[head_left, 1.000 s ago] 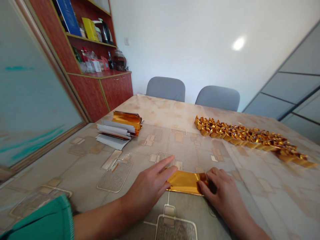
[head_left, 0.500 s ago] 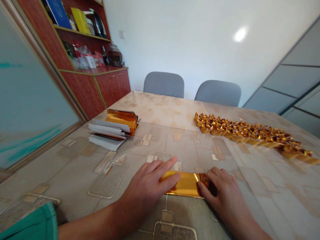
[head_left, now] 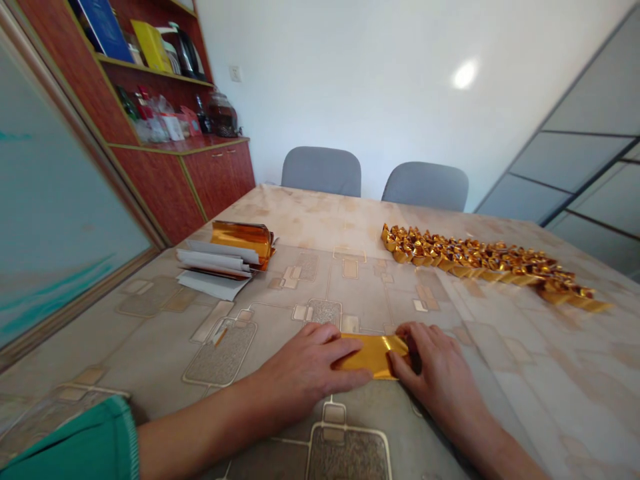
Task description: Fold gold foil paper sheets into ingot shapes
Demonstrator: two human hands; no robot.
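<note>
A folded strip of shiny gold foil paper (head_left: 367, 357) lies on the table in front of me, between my two hands. My left hand (head_left: 313, 360) is over its left end, index finger and thumb across the foil and the other fingers bent near the far edge, holding it down. At the right end, my right hand (head_left: 437, 373) pinches the strip between thumb and curled fingers. The foil bends up slightly there, and my fingers hide its tip. Both ends of the strip are partly covered.
Left on the table is a stack of gold foil sheets (head_left: 243, 237) with white-backed papers (head_left: 215, 283). A long cluster of folded gold foil pieces (head_left: 470, 257) stretches along the right. Two grey chairs (head_left: 321, 171) stand behind the patterned tablecloth (head_left: 300, 220); a red cabinet (head_left: 220, 177) is at the back left.
My left hand's raised index finger has come down and its fingers have bent more onto the foil. My right hand keeps its pinch on the right end. The view has shifted slightly.
</note>
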